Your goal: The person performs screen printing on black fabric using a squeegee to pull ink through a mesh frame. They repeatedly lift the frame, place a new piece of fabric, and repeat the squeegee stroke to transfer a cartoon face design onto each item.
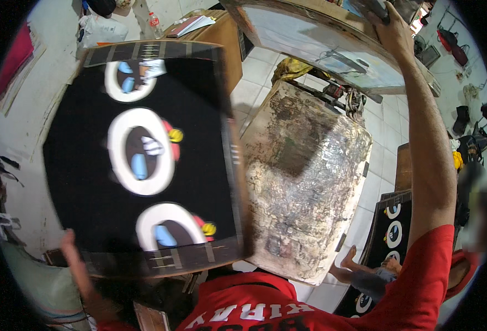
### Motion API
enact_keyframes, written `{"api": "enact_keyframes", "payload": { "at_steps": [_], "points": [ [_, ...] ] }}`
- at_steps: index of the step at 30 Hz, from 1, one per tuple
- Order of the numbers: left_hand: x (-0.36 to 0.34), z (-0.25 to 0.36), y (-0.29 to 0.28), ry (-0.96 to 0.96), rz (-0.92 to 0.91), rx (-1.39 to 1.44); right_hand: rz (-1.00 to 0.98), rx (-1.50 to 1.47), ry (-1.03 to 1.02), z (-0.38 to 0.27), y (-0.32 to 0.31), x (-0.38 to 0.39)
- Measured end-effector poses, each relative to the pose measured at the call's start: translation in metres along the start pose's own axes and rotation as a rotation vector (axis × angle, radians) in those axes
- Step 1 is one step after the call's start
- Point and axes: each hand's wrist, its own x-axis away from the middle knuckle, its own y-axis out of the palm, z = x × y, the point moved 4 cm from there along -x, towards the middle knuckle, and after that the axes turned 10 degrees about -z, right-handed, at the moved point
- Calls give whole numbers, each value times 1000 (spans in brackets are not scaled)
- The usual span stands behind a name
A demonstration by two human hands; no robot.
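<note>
A board covered in black cloth stands tilted at my left, printed with white rings, blue patches and small red and yellow shapes. Dark strips run along its far and near ends. My left hand grips its near left corner; the fingers are slightly blurred and partly behind the edge. High at the right, my right hand is closed on the rim of a raised wooden-framed printing screen. A dark object lies by those fingers. Below the screen is a worn, stained platen table with a patchy, shiny surface.
A clamp-like metal bar with a yellow cloth sits at the table's far end. Papers lie on a wooden cabinet, beside a plastic bottle. At right, a person is next to another black printed board.
</note>
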Motion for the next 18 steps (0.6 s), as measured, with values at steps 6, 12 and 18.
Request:
{"api": "enact_keyframes", "payload": {
  "at_steps": [6,12,18],
  "points": [
    [61,-98,230,130,-316,-207,71,35,-136,-12,-4,23],
    [101,-78,390,100,-756,-407,49,52,-42,10,2,7],
    [145,-58,464,288,-953,-407,-8,-35,-96,17,-5,-1]
  ]
}}
